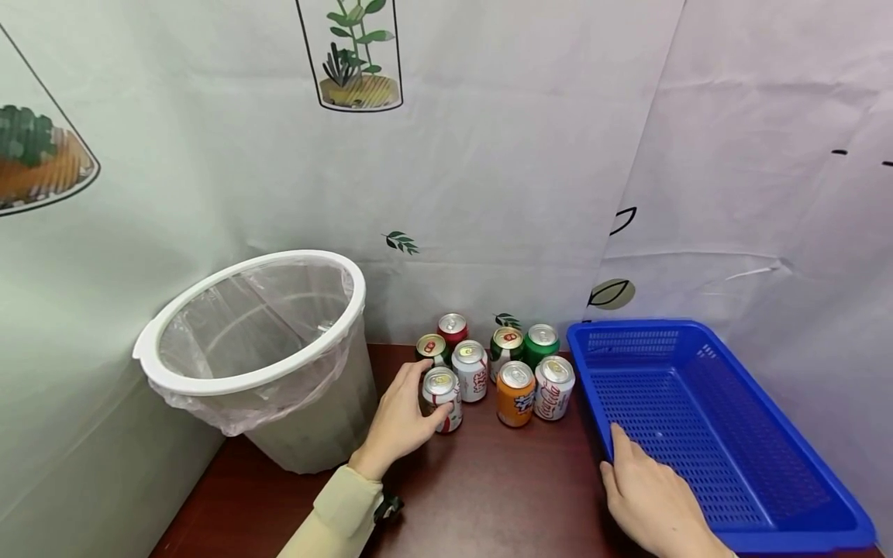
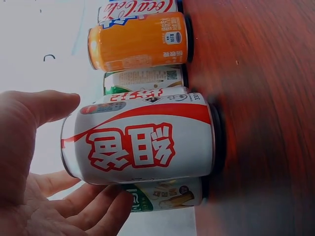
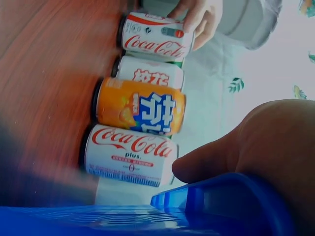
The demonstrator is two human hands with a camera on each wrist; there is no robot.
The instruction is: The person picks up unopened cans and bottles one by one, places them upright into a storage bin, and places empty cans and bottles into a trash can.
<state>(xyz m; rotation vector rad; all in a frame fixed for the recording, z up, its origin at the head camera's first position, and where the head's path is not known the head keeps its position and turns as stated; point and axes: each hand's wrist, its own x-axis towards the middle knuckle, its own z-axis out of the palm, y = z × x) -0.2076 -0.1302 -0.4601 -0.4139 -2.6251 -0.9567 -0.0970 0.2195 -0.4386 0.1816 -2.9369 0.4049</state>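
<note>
My left hand [image 1: 401, 426] is around the front-left white can [image 1: 443, 394], thumb on the near side and fingers on the far side. In the left wrist view the thumb and fingers of the hand [image 2: 54, 162] lie on either side of this can [image 2: 147, 140], near its top; firm contact cannot be told. The can stands upright on the table. At the basket's left rim, my right hand [image 1: 652, 492] holds the blue basket [image 1: 774, 415], thumb outside and fingers over the edge. Part of that hand [image 3: 275, 147] and the blue rim [image 3: 261, 196] show in the right wrist view.
Behind and right of the held-around can stand an orange can [image 1: 515, 403], a white Coca-Cola can [image 1: 554, 395], another white can [image 1: 470, 376], a red can [image 1: 453, 325] and several green ones. A lined bin [image 1: 314, 422] stands left on the brown table [image 1: 488, 496].
</note>
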